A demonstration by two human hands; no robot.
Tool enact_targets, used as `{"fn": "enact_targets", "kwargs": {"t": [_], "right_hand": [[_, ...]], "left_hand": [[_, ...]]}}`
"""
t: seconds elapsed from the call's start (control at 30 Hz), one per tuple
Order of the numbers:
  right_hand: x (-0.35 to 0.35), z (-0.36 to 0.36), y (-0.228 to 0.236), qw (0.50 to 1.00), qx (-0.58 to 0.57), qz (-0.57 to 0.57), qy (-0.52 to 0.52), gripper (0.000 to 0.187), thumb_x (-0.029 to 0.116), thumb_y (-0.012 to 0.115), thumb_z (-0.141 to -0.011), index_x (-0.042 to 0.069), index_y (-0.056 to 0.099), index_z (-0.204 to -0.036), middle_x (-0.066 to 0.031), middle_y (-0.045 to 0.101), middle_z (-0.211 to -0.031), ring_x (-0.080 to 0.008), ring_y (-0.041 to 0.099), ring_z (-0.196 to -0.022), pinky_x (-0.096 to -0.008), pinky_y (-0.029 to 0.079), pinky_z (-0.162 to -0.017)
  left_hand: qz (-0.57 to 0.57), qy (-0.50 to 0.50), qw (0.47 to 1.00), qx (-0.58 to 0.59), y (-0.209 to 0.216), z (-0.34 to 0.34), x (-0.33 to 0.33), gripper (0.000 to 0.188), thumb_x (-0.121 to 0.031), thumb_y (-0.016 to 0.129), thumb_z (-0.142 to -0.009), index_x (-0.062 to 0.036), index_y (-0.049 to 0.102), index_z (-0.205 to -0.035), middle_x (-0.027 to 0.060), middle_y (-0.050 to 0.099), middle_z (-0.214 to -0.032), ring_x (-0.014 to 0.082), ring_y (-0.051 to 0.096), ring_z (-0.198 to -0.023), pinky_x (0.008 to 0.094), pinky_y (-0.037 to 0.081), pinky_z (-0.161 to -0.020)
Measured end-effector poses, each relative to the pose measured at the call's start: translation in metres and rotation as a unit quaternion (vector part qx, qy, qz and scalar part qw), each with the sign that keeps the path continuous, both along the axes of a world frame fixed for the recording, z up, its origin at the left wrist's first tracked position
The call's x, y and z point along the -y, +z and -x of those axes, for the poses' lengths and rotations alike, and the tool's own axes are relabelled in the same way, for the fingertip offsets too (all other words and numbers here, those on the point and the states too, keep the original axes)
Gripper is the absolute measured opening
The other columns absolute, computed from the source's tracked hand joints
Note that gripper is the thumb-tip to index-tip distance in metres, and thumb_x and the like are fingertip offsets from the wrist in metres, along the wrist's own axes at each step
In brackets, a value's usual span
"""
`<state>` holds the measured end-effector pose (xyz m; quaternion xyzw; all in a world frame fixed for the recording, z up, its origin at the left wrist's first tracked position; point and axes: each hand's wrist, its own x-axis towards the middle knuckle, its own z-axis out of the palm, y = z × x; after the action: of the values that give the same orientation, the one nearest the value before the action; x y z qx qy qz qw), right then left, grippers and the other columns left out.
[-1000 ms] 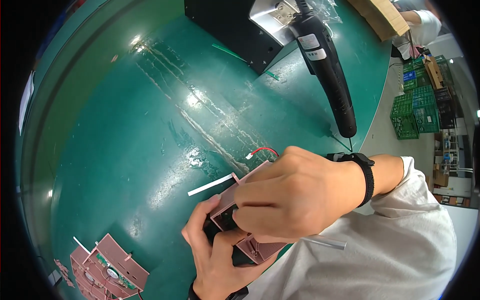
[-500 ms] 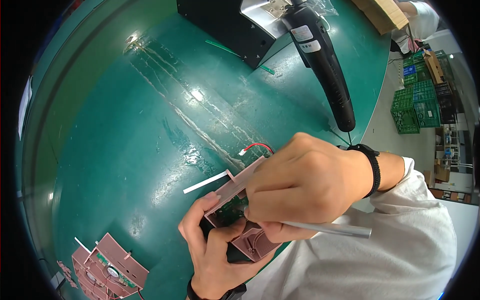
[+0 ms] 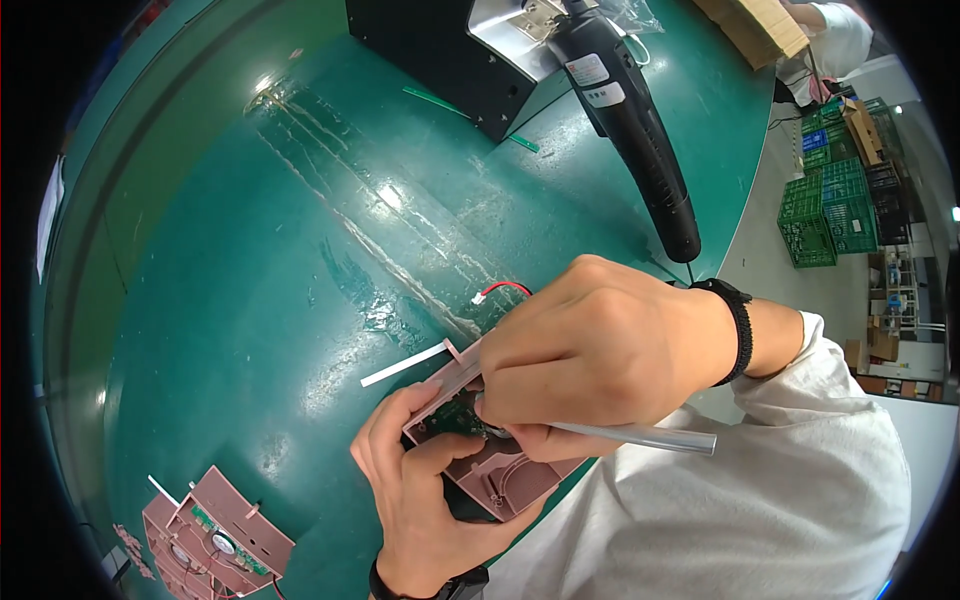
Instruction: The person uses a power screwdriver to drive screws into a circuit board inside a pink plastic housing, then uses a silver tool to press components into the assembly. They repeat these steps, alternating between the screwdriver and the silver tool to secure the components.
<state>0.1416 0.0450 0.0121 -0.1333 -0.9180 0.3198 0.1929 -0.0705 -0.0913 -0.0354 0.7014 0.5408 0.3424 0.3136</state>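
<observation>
My left hand (image 3: 415,490) grips a dusty-pink plastic housing (image 3: 530,478) near the table's front edge. Its fingers lie along the far-left side, and the thumb reaches inside. A green circuit board (image 3: 452,415) shows within the housing. Bent over the housing's right part is my right hand (image 3: 610,350), closed around a slim silver-grey tool (image 3: 650,436) whose rear end sticks out to the right; its tip is hidden. A white strip (image 3: 405,364) juts from the housing's far edge. A red wire with a white connector (image 3: 480,298) comes out just beyond my right hand.
A second pink housing (image 3: 240,530) with a board and wires lies open at lower left. A black handheld tool (image 3: 640,150) slants down above my right wrist, beside a black box (image 3: 430,50). Dried glue streaks (image 3: 370,245) mark the green table. Green crates (image 3: 840,210) stand beyond it.
My right hand and the tool have shifted slightly left and up over the housing. My left thumb has moved a little, showing more of the housing's inside. The view has shifted slightly.
</observation>
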Motion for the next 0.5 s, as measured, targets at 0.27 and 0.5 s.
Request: {"fn": "enact_targets", "kwargs": {"t": [0.27, 0.5], "right_hand": [[0.0007, 0.0002, -0.0001, 1.000, -0.005, 0.001, 0.000, 0.013, 0.006, 0.077, -0.085, 0.000, 0.069, -0.092, -0.0078, 0.060, -0.080, -0.0259, 0.065, -0.065, -0.0363, 0.052, -0.052], [-0.0016, 0.0020, 0.0011, 1.000, 0.008, -0.010, 0.013, 0.015, 0.010, 0.078, -0.084, 0.003, 0.066, -0.088, -0.0065, 0.054, -0.078, -0.0255, 0.060, -0.063, -0.0375, 0.047, -0.049]], "left_hand": [[-0.038, 0.027, 0.997, 0.059, -0.0071, -0.0052, 0.0029, 0.091, -0.025, 0.109, -0.053, -0.0119, 0.050, -0.121, 0.0197, 0.040, -0.145, 0.0366, 0.054, -0.128, 0.0487, 0.050, -0.103], [-0.036, 0.018, 0.999, 0.027, -0.0019, -0.0064, 0.0024, 0.091, -0.025, 0.109, -0.053, -0.0122, 0.050, -0.120, 0.0199, 0.039, -0.145, 0.0359, 0.054, -0.127, 0.0492, 0.050, -0.102]]}}
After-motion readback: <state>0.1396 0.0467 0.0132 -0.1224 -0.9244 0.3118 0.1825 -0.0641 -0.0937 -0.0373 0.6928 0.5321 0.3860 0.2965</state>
